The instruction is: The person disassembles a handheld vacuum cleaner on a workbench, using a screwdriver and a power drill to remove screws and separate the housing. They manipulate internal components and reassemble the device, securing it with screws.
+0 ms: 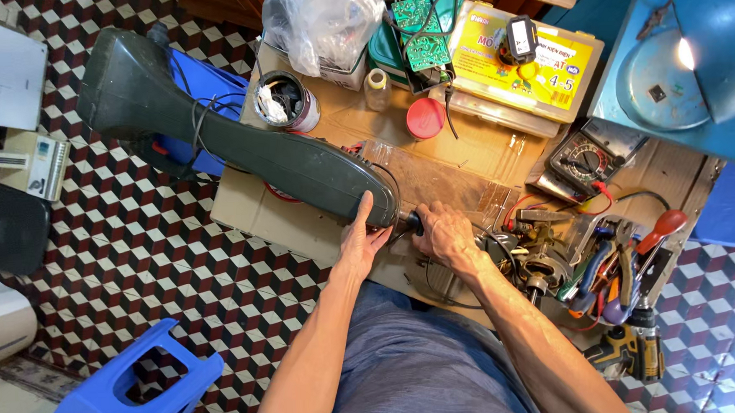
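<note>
left hand (pixel 359 236) lies open with its palm and fingers pressed flat against the near end of a long dark green housing (pixel 238 134), while the right hand (pixel 446 232) is curled shut around a black-handled tool (pixel 414 222) just beside that same end. a low table topped with brown cardboard (pixel 318 222) carries the work, and it stands on a floor (pixel 135 252) tiled in red, white and black cubes. the housing lies slanted, its long axis running from the wide end hanging out past the table's far left corner, over the floor, down to the narrow rounded end at the hands. a tin can (pixel 286 100), a red lid (pixel 425 117), a yellow box (pixel 532 60), a meter (pixel 585 160) and a heap of tools (pixel 613 261) crowd the table. a blue plastic stool (pixel 126 395) stands on the floor at the near left.
</note>
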